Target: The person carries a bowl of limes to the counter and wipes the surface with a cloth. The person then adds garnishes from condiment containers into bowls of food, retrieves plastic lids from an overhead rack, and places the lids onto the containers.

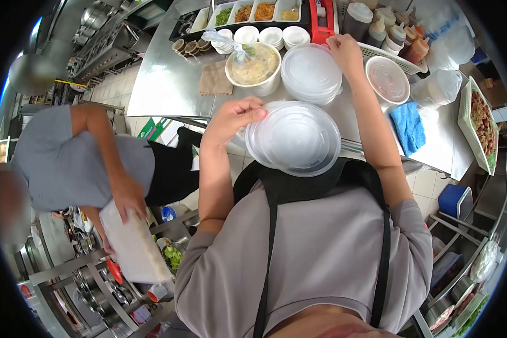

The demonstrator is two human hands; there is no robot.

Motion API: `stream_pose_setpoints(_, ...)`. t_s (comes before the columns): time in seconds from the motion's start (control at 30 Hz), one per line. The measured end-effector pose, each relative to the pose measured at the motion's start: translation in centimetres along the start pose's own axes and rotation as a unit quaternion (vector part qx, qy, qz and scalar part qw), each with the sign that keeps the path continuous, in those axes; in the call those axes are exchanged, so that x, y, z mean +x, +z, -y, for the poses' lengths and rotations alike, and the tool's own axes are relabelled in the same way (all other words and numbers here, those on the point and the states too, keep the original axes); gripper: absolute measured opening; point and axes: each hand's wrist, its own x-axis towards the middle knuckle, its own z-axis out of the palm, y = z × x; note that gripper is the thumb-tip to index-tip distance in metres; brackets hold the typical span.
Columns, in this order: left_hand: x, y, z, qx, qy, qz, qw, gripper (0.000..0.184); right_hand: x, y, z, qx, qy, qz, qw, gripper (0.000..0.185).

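My left hand [234,119] grips the left edge of a few clear plastic lids [294,138], thumb on top, held in front of my apron. Over the table, my right hand [346,55] has its fingers bent together beside a red dispenser [322,23]; whatever they pinch is too small to make out. A stack of clear round lids [311,73] stands just left of that hand. Left of the stack is a white tub [254,70] of pale food with a plastic bag on it. To the right sits a lidded round container [387,81].
Small white dishes [270,37] stand in stacks behind the tub, below trays of toppings [253,12]. A brown cloth [216,78], a blue cloth [408,127] and sauce bottles [395,37] share the steel table. At left, another person [90,152] bends over a white box [134,243].
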Motion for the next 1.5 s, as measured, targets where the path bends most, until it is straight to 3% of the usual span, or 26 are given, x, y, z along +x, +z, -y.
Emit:
stream_pose_setpoints(0.03,0.1,0.2,0.0,-0.001,-0.002,-0.009,1.0,0.019,-0.2,-0.2,0.2,-0.022,-0.046,-0.032,0.998,0.023)
stream_pose_setpoints(0.13,0.7,1.0,-0.4,0.006,0.005,-0.015,1.0,0.021,-2.3,-4.3,6.6,0.163,-0.074,0.031,0.983,0.023)
stream_pose_setpoints(0.3,1.6,1.0,-0.5,0.033,0.011,0.013,0.999,0.021,-7.1,-8.3,12.0,0.185,-0.236,0.321,0.898,0.015)
stream_pose_setpoints(0.4,1.8,1.1,-0.7,0.04,0.019,0.016,0.999,0.021,-6.7,-9.6,11.5,0.227,-0.189,0.349,0.89,0.014)
stream_pose_setpoints(0.47,2.0,0.5,0.1,0.058,0.047,0.029,0.997,0.02,-5.9,-9.8,9.8,0.268,-0.119,0.267,0.918,0.015)
stream_pose_setpoints(0.6,1.4,0.8,0.2,-0.036,0.013,0.018,0.999,0.024,-2.7,-8.0,6.3,0.311,0.045,0.048,0.948,0.013)
stream_pose_setpoints(0.7,1.2,1.1,0.0,-0.103,0.015,0.022,0.994,0.03,-1.4,-4.5,3.2,0.249,0.066,-0.008,0.966,0.015)
stream_pose_setpoints(0.9,1.1,0.3,0.9,-0.141,0.022,0.034,0.989,0.03,-1.1,-0.6,0.6,-0.027,-0.049,0.0,0.998,0.021)
stream_pose_setpoints(1.0,1.1,0.5,0.9,-0.126,0.017,0.02,0.992,0.028,-1.5,-1.2,1.4,-0.124,-0.156,-0.085,0.976,0.022)
stream_pose_setpoints(1.1,1.6,0.6,1.0,-0.1,0.017,0.001,0.995,0.028,-2.3,-3.3,5.3,0.01,-0.209,-0.044,0.977,0.021)
stream_pose_setpoints(1.23,2.2,0.5,1.3,-0.138,-0.007,-0.006,0.99,0.03,-6.9,-5.6,11.6,0.219,-0.187,0.277,0.917,0.019)
stream_pose_setpoints(1.33,2.2,0.5,0.7,-0.21,-0.029,0.025,0.977,0.032,-9.1,-4.9,12.2,0.176,-0.244,0.218,0.928,0.017)
stream_pose_setpoints(1.5,2.2,0.0,1.7,-0.218,-0.008,0.077,0.973,0.032,-9.1,-5.5,12.3,0.2,-0.215,0.231,0.928,0.009)
